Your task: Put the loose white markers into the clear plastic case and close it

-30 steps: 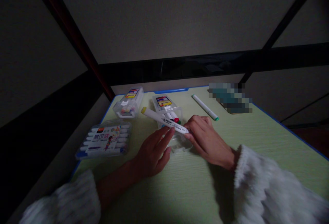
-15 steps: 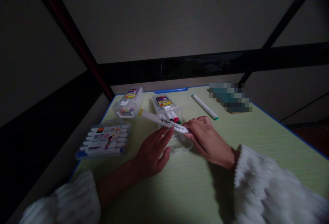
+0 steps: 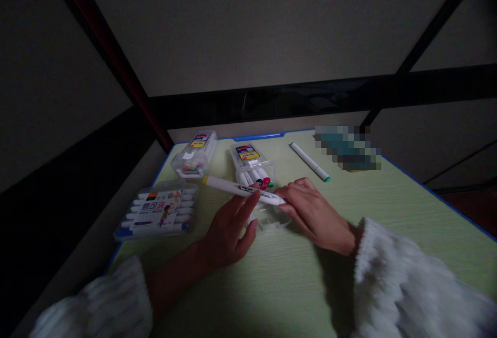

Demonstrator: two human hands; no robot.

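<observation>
One slender, rounded white marker (image 3: 238, 189) is pinched in the right hand (image 3: 314, 214); the left hand (image 3: 231, 232), loosely spread, touches it near a boxy, clear plastic case (image 3: 248, 152).

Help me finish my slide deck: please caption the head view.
Right fingers grip a yellow-ended white marker, left fingers at its middle, in front of an open marker case.

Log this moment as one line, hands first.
right hand: grips yellow-ended marker | left hand: open, against same marker | clear case: beyond hands, pens inside | green-ended marker: lying on table
</observation>
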